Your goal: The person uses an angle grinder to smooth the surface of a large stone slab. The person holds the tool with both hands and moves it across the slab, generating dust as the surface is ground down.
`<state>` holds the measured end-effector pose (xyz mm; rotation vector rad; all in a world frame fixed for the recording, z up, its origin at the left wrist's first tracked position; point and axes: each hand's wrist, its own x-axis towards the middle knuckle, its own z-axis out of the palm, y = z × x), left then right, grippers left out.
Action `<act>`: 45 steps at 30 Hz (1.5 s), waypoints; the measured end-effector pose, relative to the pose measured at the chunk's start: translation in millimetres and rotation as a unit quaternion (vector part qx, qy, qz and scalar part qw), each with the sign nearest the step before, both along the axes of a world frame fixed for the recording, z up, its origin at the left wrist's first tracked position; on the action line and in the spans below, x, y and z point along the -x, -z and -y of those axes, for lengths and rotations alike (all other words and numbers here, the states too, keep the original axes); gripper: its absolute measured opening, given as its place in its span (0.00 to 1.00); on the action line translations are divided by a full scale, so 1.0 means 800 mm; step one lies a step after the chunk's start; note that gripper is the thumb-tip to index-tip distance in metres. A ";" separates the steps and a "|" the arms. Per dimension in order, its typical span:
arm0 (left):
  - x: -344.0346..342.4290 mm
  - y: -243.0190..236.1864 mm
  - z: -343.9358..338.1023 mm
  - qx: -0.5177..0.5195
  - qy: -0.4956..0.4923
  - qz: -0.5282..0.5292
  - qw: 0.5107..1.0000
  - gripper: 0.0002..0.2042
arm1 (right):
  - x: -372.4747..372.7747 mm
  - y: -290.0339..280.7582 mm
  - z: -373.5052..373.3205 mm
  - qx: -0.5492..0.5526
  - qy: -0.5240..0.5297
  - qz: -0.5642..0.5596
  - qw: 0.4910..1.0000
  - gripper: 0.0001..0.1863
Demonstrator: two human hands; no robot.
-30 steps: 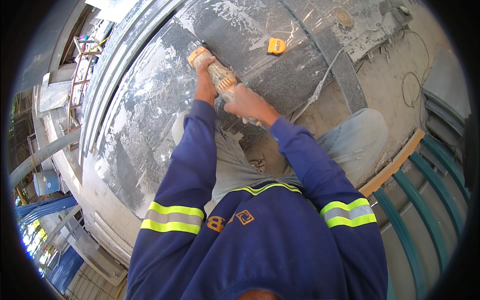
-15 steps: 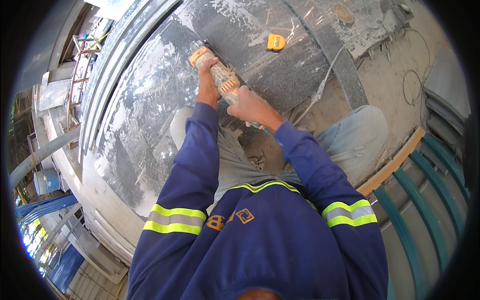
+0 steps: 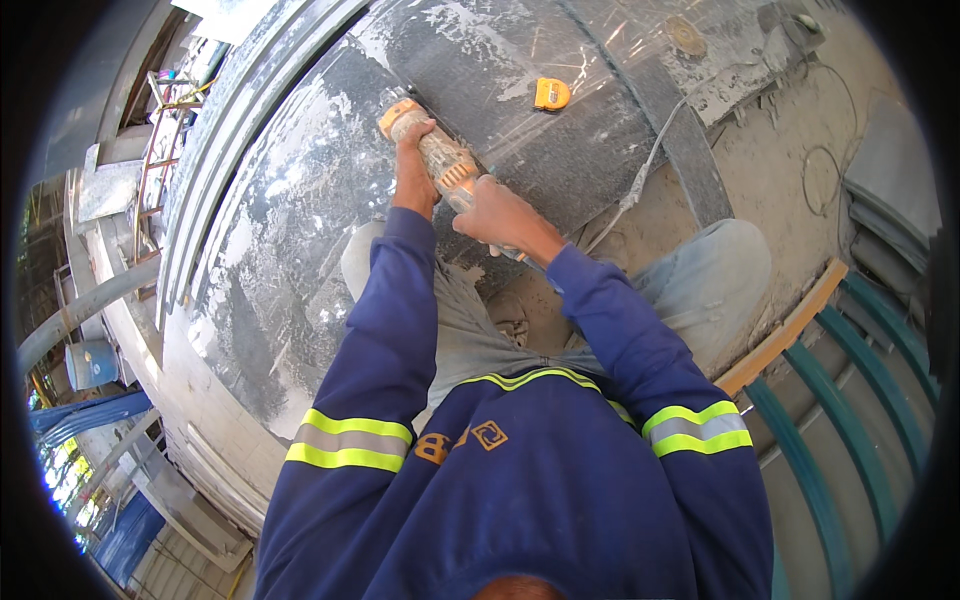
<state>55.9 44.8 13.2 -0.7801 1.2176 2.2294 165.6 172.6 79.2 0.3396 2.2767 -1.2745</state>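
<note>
Yellow tape measure (image 3: 551,94) lying on grey stone slab (image 3: 560,140). Right of tape measure: dark stone strip (image 3: 697,180), dusty cable (image 3: 637,184) crossing it, tan round disc (image 3: 687,34) lying farther off. Slab showing scratches, white blotches. Power tool (image 3: 443,158), long, cylindrical, dust-caked, orange-ended, sitting left of and below tape measure. Left hand (image 3: 412,172) wrapping front body; right hand (image 3: 500,212) closing around rear.
</note>
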 end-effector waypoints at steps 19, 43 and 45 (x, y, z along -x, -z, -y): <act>0.013 0.003 0.014 -0.011 0.020 -0.005 1.000 0.18 | 0.019 -0.005 0.001 0.029 -0.030 0.048 0.998 0.35; 0.027 -0.004 0.013 -0.003 0.021 0.015 1.000 0.16 | 0.028 0.008 0.010 0.020 -0.025 0.027 0.999 0.28; 0.031 -0.006 0.015 -0.014 0.019 0.021 1.000 0.15 | 0.035 -0.002 0.005 0.034 -0.032 0.042 0.998 0.32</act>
